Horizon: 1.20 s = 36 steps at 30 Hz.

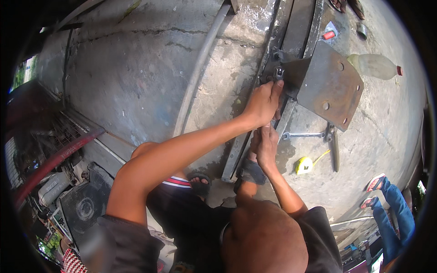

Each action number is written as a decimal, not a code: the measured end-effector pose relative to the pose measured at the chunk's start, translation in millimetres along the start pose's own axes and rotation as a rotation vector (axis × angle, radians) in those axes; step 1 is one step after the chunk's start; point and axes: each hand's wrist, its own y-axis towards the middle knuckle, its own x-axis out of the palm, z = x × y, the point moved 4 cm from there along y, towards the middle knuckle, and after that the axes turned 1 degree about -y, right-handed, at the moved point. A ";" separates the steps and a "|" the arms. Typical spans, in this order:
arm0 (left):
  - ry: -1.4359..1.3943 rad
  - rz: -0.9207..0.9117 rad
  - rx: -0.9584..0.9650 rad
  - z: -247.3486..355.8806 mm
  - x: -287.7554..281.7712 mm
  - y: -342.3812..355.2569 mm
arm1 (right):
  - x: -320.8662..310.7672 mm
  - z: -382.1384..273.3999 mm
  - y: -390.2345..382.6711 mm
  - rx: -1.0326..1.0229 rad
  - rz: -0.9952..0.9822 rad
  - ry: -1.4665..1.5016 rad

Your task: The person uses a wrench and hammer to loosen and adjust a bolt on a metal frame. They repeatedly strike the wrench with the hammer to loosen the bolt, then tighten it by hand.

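Observation:
My left hand (262,103) is closed around the handle of a wrench, its thumb lying along the tool. The wrench head (279,71) pokes out beyond the fingers, at the inner side of a rusty steel bracket plate with holes (330,86). Just below, my right hand (266,142) is also closed, apparently on the lower end of the same handle, which the fingers largely hide. Both hands are over a long dark steel channel beam (298,32) lying on the ground. A bolt (276,55) shows on the beam just beyond the wrench head.
Right of the beam lie a combination wrench (304,135), a long-handled tool (336,150), a yellow tape measure (304,165) and a plastic bottle (375,66). A bent grey pipe (200,68) runs along the left. Another person's jeans-clad legs (395,211) are at lower right.

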 end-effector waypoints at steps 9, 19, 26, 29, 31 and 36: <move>0.349 0.190 -0.203 -49.0 -52.5 4.9 | 69.0 43.9 6.1 0.238 -0.524 0.442; 1.040 -0.100 0.168 20.6 -72.7 58.9 | 161.5 8.3 116.2 -0.101 -0.446 0.485; 1.197 -0.343 0.224 35.8 -59.5 79.1 | 168.4 -18.9 138.8 -0.136 -0.417 0.826; 1.317 -0.404 0.305 37.1 -52.6 86.4 | 167.3 -12.8 154.3 -0.098 -0.482 0.927; 1.332 -0.452 0.361 37.9 -57.5 89.6 | 173.0 -10.5 169.6 -0.089 -0.559 0.966; 1.375 -0.595 0.458 50.8 -46.5 100.9 | 166.3 -26.0 204.1 -0.184 -0.562 1.005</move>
